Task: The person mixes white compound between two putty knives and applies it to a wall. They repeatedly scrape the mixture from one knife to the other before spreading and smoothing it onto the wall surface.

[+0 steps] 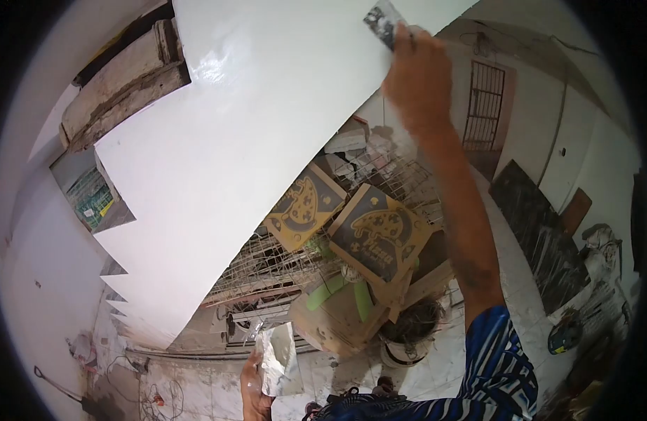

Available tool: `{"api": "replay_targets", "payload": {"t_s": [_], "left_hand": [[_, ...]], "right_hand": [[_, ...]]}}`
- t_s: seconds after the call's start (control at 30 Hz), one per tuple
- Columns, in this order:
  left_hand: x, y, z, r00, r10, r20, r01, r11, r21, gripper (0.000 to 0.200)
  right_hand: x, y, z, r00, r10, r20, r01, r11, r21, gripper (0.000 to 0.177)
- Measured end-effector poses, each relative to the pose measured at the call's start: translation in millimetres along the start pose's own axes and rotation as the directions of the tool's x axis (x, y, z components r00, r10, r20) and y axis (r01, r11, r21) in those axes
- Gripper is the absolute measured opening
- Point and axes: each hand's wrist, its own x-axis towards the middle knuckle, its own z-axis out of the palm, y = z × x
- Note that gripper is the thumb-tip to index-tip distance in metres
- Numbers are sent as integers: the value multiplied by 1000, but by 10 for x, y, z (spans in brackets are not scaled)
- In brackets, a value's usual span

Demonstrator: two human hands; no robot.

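Note:
My right hand [423,77] is raised at the upper right, its fingers wrapped round a putty knife [381,24]. The knife's wide, smeared metal blade lies against or very close to the smooth white sloping surface [218,133]; exact contact cannot be told. Down low, my left hand [253,386] grips a flat plate [287,361] that carries a lump of white putty. Part of the left hand is hidden behind the plate. The white surface has a stepped, saw-toothed left edge, like the underside of a staircase, and a wet-looking shine near its top.
Below the slope lie two pizza boxes [381,235], wire mesh [267,259] and a bucket [407,347]. A dark panel [541,231] leans on the right wall near a barred door [484,105]. A shovel [64,387] and cables [162,400] lie at the lower left.

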Motion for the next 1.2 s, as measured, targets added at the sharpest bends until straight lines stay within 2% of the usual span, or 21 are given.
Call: {"api": "replay_targets", "payload": {"t_s": [0.1,0.23,0.3,0.33,0.47,0.57,0.6,0.67,0.73,0.77,0.83,0.93,1.03,1.1,1.13,1.17,1.2], "left_hand": [[-13,12,26,1000,8,11,-8,1000,27,43],[29,-18,-28,1000,2,13,-2,1000,1,45],[129,-51,-228,999,-27,18,28,994,-102,45],[164,-53,-281,999,-40,23,43,987,-152,45],[62,-34,-126,999,31,13,-30,998,-56,46],[12,-18,-112,1000,13,-13,-13,997,-71,47],[-11,-16,-81,1000,11,-14,-13,997,-80,48],[-6,-22,-92,1000,5,-15,-6,997,-80,48],[38,-33,-178,1000,-9,-15,8,998,-58,48],[47,-43,-199,1000,1,-14,-2,998,-55,48],[48,-60,-210,1000,24,-10,-25,998,-52,48],[80,-90,-258,999,36,-21,-37,996,-87,47],[121,-106,-239,999,-6,40,8,999,-50,45],[158,-123,-272,997,-65,48,70,991,-114,45],[174,-129,-272,994,-91,55,98,985,-145,44],[157,-126,-226,997,-66,28,69,992,-103,44],[128,-120,-144,999,-39,5,39,997,-61,44]], "right_hand": [[-126,-317,-98,994,6,109,-10,999,36,50],[-532,-904,-340,966,-134,220,109,987,122,49],[-818,-1211,-529,924,-217,315,144,960,240,46],[-967,-1336,-621,910,-271,313,179,940,292,47],[-1495,-1617,-865,825,-459,330,232,808,542,49],[-1439,-1517,-1058,817,-463,344,182,773,608,52],[-1314,-1448,-1061,858,-400,322,116,762,637,52],[-974,-1143,-879,904,-311,292,125,847,517,50],[-569,-686,-611,941,-110,321,26,966,256,55],[-455,-426,-384,982,-8,191,-43,964,261,55],[-187,7,-206,986,84,146,-94,994,59,50],[-175,245,-94,988,53,143,-48,998,-34,44],[-482,-41,-146,981,-66,184,68,998,-2,45],[-768,-351,-348,936,-230,266,213,973,90,47],[-904,-474,-454,912,-315,261,270,943,194,48],[-996,-556,-550,884,-398,245,322,899,296,49],[-1013,-587,-633,881,-412,231,322,882,345,48]]}}
